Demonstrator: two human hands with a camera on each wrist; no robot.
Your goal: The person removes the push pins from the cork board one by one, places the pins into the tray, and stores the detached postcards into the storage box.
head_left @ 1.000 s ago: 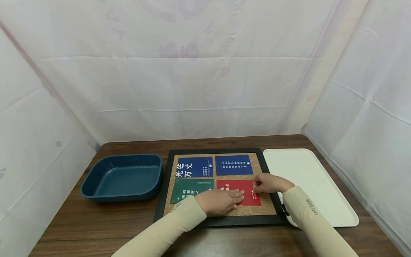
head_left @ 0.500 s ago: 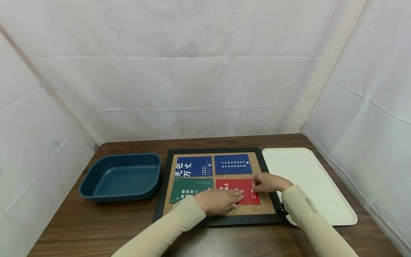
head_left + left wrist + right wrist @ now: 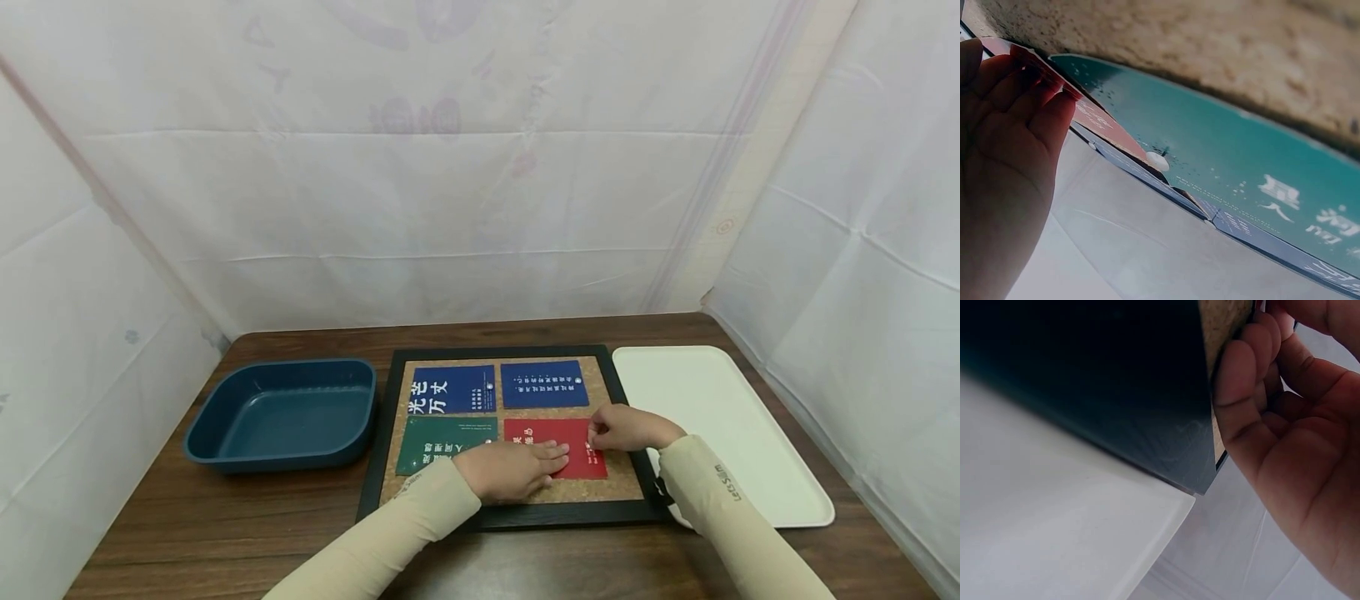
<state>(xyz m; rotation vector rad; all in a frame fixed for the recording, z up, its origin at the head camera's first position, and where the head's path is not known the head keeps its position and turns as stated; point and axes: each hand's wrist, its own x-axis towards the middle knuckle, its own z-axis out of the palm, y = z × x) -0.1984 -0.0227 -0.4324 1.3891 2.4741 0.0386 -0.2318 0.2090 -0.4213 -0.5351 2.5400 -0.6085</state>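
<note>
A red card lies at the near right of a black-framed corkboard. My left hand presses it with extended fingers, palm down. At the card's right edge, my right hand pinches a small white pushpin between thumb and fingertips, largely covered by them. Left of the red card is a green card, partly under my left forearm; the left wrist view shows a white pushpin in it. Two blue cards, one left and one right, fill the far row, each bearing a white spot.
A deep teal basin stands left of the board. On the right, a cream tray sits against the board's frame, with my right forearm across it. White sheeting hangs behind and at both sides of the wooden table.
The head view has shifted very slightly. Both hands keep their places on the red card, and the cards lie as before.
</note>
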